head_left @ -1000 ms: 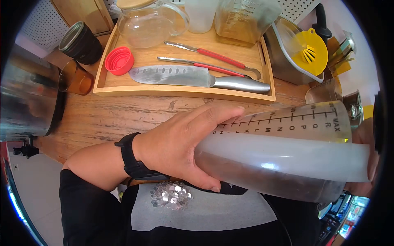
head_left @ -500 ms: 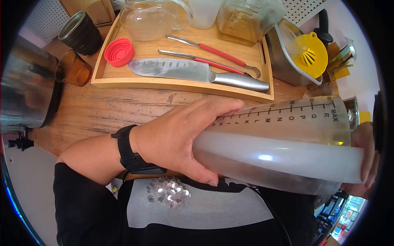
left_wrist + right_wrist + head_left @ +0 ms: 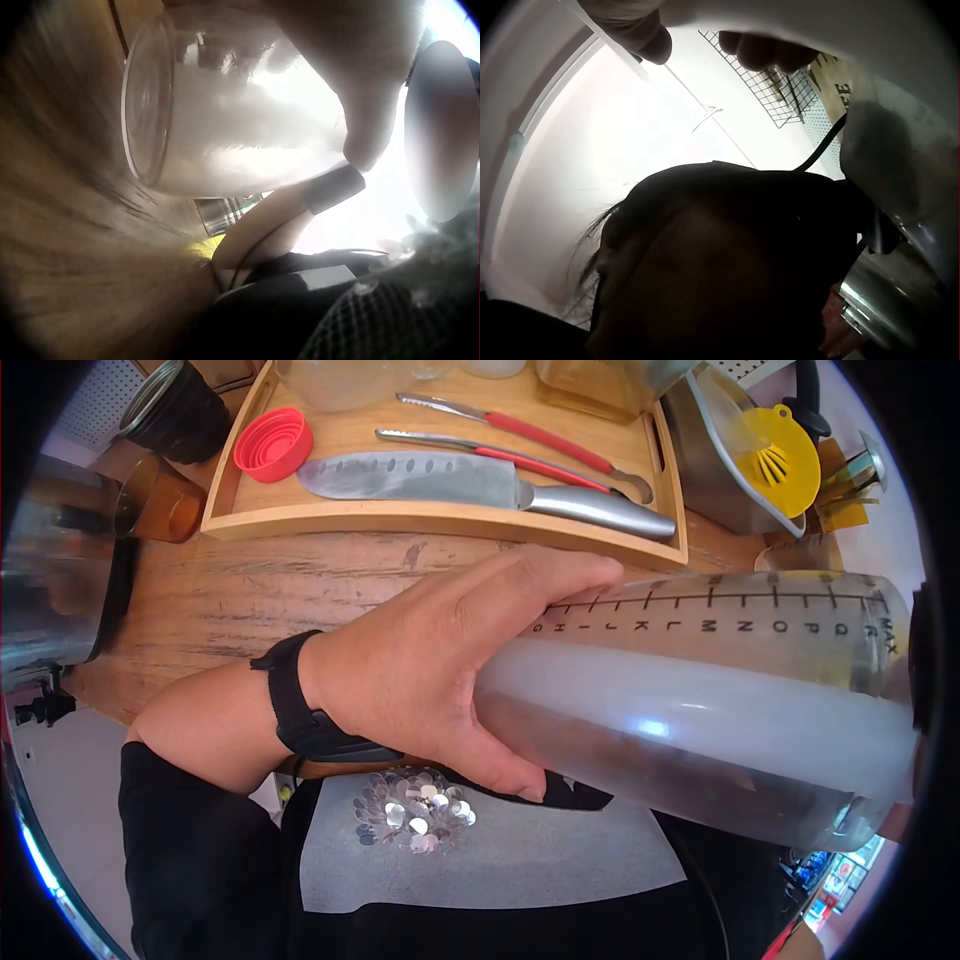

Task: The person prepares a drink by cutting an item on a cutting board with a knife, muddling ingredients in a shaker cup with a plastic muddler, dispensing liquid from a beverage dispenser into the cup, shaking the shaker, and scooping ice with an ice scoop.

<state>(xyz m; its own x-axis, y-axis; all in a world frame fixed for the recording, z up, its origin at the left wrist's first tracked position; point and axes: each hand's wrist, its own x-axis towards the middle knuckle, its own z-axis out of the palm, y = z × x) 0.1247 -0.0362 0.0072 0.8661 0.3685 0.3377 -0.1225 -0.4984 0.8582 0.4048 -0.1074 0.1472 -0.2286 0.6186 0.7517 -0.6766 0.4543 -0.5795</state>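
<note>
Across the front of my body lies a large clear plastic measuring cup (image 3: 740,620) on its side. It has a black lettered scale, a MAX mark and a frosted white band. My left hand (image 3: 430,650) grips its left end, thumb below and fingers over the top. The left wrist view shows the round clear end of the cup (image 3: 247,150) above the wooden table. At the other end, my right hand (image 3: 769,54) holds the cup; the head view hides most of it, while fingertips curl over a white edge in the right wrist view.
Behind the cup stands a wooden tray (image 3: 420,525) with a knife (image 3: 420,478), red-handled tongs (image 3: 550,445) and a red collapsible cup (image 3: 273,445). A metal container with a yellow strainer (image 3: 780,460) is at right. An amber glass (image 3: 165,505) and a black ribbed cup (image 3: 178,415) stand left.
The view has tilted down, so the tray sits higher in it. The cup has come nearer and shifted right, and its right end now covers more of my right hand. Both hands keep their hold.
</note>
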